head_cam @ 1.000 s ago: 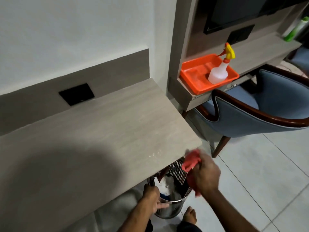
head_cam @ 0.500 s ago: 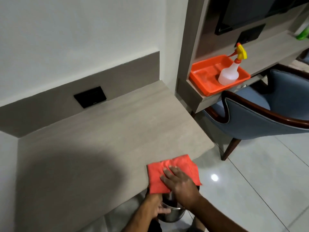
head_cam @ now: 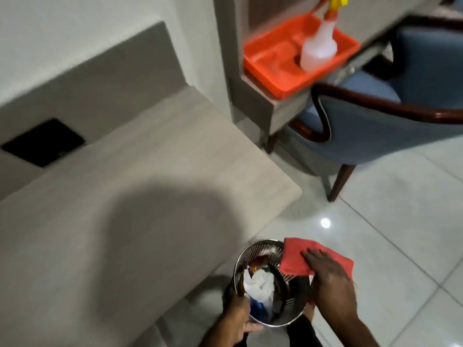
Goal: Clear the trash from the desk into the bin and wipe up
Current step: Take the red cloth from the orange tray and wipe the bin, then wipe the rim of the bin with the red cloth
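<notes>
- The head view looks steeply down from above the near edge of the tabletop [head_cam: 155,184], which fills the left and centre of the frame.
- It faces the wall [head_cam: 75,33] at upper left; floor [head_cam: 388,234] spreads lower right.
- Nearest, at bottom centre: bin [head_cam: 260,247], left hand [head_cam: 235,319] gripping its rim, right hand [head_cam: 330,276] holding a cloth [head_cam: 293,256].

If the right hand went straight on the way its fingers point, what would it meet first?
The right hand, holding the cloth, points across the bin toward the desk. It would probably meet the bin's far rim first, then the desk edge. Depth is unclear, so it might pass above the rim.
</notes>
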The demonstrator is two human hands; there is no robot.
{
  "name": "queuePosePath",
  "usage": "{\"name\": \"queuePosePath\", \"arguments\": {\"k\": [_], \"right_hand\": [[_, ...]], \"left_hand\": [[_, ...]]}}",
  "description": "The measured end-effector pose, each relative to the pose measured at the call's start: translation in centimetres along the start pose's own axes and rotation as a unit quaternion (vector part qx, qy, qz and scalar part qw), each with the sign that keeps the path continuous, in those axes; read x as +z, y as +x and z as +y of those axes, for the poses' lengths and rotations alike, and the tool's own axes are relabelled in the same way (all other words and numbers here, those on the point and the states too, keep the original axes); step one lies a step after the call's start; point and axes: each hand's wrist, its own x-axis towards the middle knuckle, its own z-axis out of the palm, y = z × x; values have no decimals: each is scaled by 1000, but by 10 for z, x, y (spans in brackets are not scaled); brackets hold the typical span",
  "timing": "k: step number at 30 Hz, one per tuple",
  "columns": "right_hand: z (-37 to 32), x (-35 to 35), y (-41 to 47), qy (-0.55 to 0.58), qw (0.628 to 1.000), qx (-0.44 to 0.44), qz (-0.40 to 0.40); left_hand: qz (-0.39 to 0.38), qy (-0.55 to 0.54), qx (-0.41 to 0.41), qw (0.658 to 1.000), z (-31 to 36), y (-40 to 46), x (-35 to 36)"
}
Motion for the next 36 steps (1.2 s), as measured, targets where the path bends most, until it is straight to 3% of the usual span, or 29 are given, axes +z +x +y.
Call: {"name": "queuePosePath", "arguments": {"k": [4,11,20,26,28,30,32,36], "right_hand": [[48,55,5,51,996,76,-20],[151,153,6,9,978,87,-188],[208,205,26,-12,974,88,-207],[177,164,27,37,981,101,-162],[157,138,24,57,986,100,-123],[130,102,21,74,988,106,-86],[105,65,17,87,989,109,-48],[60,4,15,118,988,83,53]], "left_hand": [[17,12,0,1000,-26,67,33],[54,38,-47,997,-68,218,89],[13,42,-21,999,-74,312,129],[85,144,-9,986,-36,251,122],[34,160,-17,986,-7,204,131],[-73,143,-2,987,28,150,140],[-142,121,87,979,64,90,148],[-115,189,298,929,126,-16,160]]}}
